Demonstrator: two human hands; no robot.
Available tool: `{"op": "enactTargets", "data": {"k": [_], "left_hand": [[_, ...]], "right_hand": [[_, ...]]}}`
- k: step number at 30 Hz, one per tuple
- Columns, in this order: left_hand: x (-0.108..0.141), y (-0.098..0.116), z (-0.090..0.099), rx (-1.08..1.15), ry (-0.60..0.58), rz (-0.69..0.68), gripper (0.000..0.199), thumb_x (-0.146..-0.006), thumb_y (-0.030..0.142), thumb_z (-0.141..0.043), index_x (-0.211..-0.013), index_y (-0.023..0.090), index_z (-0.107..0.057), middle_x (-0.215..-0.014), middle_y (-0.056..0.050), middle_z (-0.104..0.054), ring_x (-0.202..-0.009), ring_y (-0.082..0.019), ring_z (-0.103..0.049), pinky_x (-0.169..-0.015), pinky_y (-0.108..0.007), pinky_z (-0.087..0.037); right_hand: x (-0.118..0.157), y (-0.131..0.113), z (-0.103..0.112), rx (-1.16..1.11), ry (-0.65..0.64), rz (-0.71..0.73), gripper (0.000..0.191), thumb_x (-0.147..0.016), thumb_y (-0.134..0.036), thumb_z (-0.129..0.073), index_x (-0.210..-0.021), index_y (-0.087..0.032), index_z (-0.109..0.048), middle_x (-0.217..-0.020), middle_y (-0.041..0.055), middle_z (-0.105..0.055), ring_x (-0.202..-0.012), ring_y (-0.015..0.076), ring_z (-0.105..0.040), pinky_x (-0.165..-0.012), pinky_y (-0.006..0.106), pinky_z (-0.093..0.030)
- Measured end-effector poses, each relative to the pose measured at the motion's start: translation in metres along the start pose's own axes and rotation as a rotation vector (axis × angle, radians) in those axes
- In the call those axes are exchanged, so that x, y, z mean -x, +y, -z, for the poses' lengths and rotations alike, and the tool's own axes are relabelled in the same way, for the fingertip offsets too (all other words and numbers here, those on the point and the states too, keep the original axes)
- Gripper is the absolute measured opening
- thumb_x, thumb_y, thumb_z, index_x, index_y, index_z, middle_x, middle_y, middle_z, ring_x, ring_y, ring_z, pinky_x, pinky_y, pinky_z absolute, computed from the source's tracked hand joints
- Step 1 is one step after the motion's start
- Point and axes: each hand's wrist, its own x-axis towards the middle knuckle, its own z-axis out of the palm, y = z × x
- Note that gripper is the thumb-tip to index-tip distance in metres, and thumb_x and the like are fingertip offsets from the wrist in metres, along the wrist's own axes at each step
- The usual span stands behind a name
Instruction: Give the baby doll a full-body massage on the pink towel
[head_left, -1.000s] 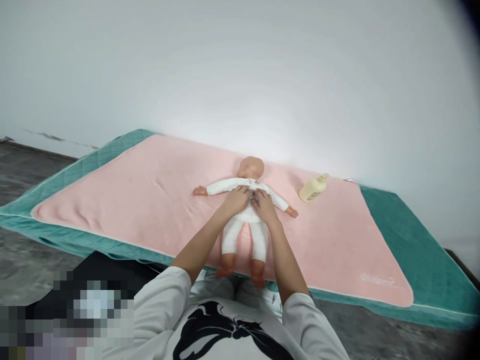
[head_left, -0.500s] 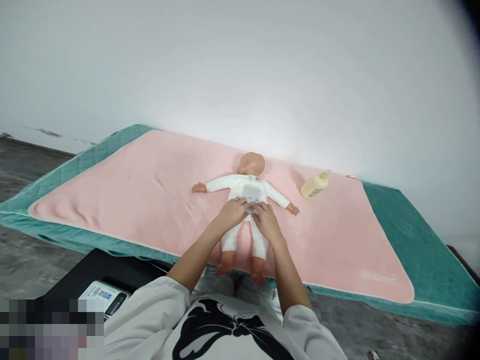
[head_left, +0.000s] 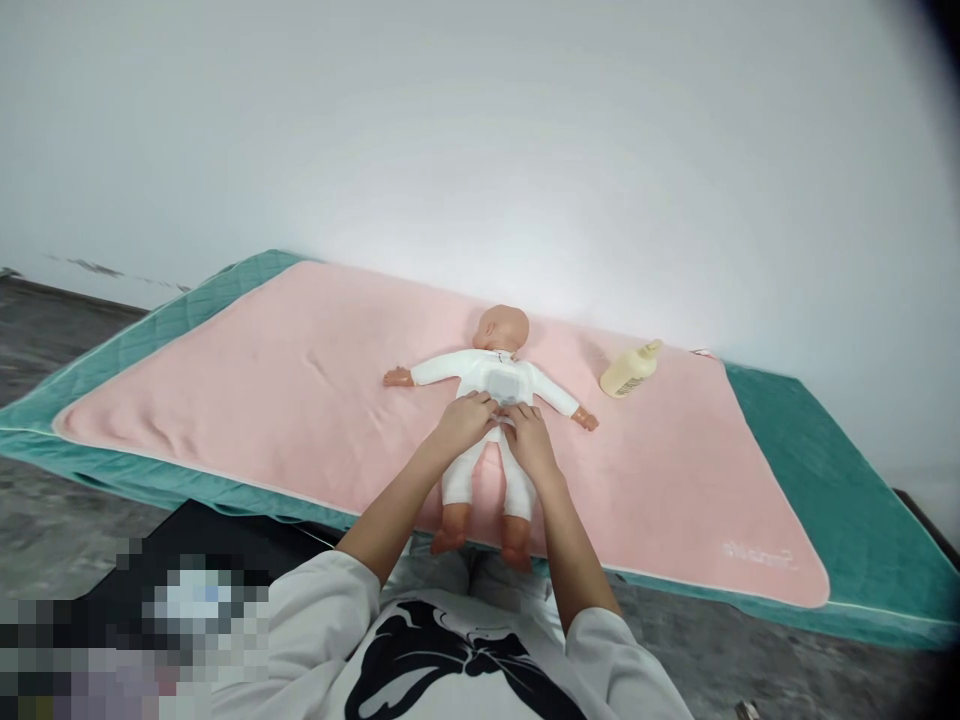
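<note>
Your left hand and right hand meet over the lower torso of the doll, thumbs and fingertips close together. Each grip has bent fingers at the white cloth body; you can't tell from here whether they pinch it or just press. The doll lies in the middle of the pink mat, seemingly face down, head to the far side, with a grey patch on its back just beyond your fingertips.

Watch its feet: they reach the near edge of the teal quilted cover, so a pull towards you could drag the doll off. Uneven pressure might twist the soft body or bunch the mat under it.

The cream pump bottle sits right of the doll, beyond its right-side arm. Its walls hide any contents, and you can't tell whether it stands or lies; a wide right-hand sweep could knock it.
</note>
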Motion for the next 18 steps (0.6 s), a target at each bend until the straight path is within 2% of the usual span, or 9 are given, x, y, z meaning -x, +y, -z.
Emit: {"op": "enactTargets", "data": {"k": [5, 13, 18], "left_hand": [[-0.005, 0.003, 0.001, -0.06, 0.029, 0.025, 0.02, -0.091, 0.019, -0.056, -0.109, 0.013, -0.062, -0.11, -0.01, -0.064, -0.105, -0.023, -0.057, -0.09, -0.034, -0.047], [-0.01, -0.001, -0.01, -0.053, -0.015, 0.052, 0.016, -0.092, 0.02, -0.054, -0.103, 0.013, -0.063, -0.104, -0.011, -0.067, -0.1, -0.024, -0.062, -0.086, -0.036, -0.049], [-0.01, -0.003, -0.008, -0.034, 0.013, 0.038, 0.017, -0.091, 0.021, -0.057, -0.105, 0.015, -0.063, -0.106, -0.01, -0.066, -0.102, -0.023, -0.06, -0.087, -0.035, -0.048]], "right_hand": [[-0.007, -0.001, 0.004, 0.009, 0.001, -0.011, 0.033, -0.088, -0.009, -0.05, -0.118, -0.013, -0.062, -0.115, 0.0121, -0.062, -0.103, 0.0264, -0.051, -0.095, 0.04, -0.044], [-0.01, 0.003, -0.01, 0.018, 0.002, -0.058, 0.028, -0.089, -0.012, -0.048, -0.109, -0.019, -0.067, -0.108, 0.0112, -0.066, -0.1, 0.0269, -0.056, -0.09, 0.04, -0.046], [-0.011, 0.009, -0.01, -0.017, 0.037, -0.022, 0.03, -0.089, -0.011, -0.047, -0.111, -0.018, -0.066, -0.107, 0.0112, -0.065, -0.101, 0.0265, -0.056, -0.092, 0.042, -0.046]]}}
